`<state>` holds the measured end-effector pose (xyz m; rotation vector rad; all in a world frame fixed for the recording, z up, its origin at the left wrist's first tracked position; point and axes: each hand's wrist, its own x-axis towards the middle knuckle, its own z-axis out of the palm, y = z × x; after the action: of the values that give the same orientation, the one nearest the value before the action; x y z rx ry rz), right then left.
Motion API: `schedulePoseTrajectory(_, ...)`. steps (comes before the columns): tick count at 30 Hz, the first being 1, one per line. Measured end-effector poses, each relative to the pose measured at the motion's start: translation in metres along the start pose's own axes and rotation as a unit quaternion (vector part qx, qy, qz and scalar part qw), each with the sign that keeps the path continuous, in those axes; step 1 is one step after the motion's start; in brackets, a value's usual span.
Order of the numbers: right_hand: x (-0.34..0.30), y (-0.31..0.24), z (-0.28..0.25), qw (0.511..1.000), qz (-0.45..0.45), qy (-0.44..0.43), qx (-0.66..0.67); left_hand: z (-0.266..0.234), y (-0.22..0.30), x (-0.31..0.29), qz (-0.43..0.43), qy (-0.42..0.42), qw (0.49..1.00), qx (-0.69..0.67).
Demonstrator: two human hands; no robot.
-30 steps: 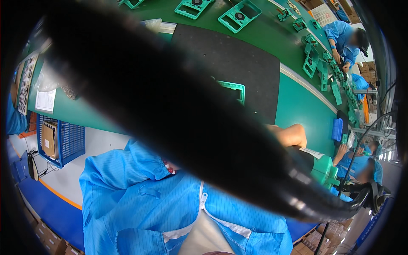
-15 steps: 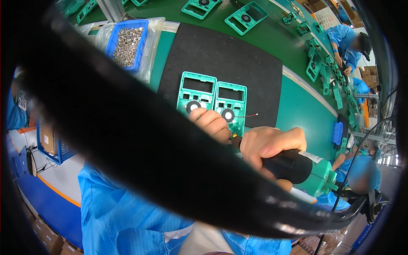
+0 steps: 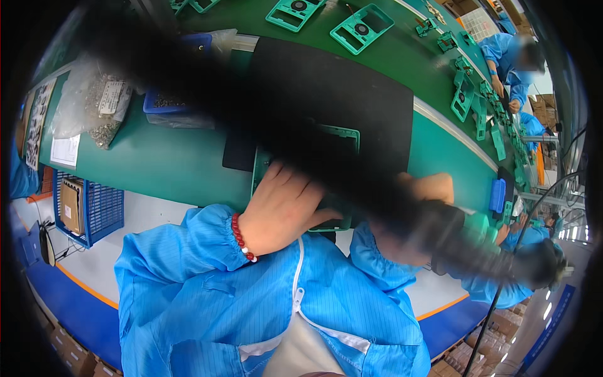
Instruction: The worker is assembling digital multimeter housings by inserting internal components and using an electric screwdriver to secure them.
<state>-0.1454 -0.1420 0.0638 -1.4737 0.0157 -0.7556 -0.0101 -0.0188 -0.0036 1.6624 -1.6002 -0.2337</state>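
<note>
My left hand (image 3: 281,206), with a red bead bracelet at its wrist, lies over the green plastic housings on the mat. Its thumb stretches out to the side; some fingertips are hidden by a blurred dark band. Of the right-hand housing (image 3: 349,132), the upper rim shows past the band. A sliver of the left-hand housing (image 3: 258,168) is visible beside my fingers. My right hand (image 3: 433,186) is wrapped round a black and green electric screwdriver (image 3: 480,229). The band covers much of that hand and the tool's front end, so I cannot tell whether its tip touches anything.
The dark band (image 3: 251,119) crosses the view diagonally. At left are a blue bin (image 3: 151,103) of small metal parts and a plastic bag (image 3: 108,116) of parts. More green housings (image 3: 362,29) lie at the back. Co-workers (image 3: 504,58) sit at right near a blue box (image 3: 497,196).
The dark band has swung upward, uncovering my left forearm and covering most of the housings and the parts bin. My left thumb now shows, stretched sideways. My right hand still grips the screwdriver.
</note>
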Motion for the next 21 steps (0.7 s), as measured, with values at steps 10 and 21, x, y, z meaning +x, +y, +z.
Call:
schedulePoseTrajectory(10,0.011,0.043,-0.015,0.976,0.001,0.184,-0.120,0.009,-0.008,0.003,0.070,-0.061,0.990,0.106)
schedulePoseTrajectory(21,0.009,0.047,-0.016,0.983,0.025,0.172,-0.066,0.010,-0.006,0.001,0.066,-0.074,0.989,0.108)
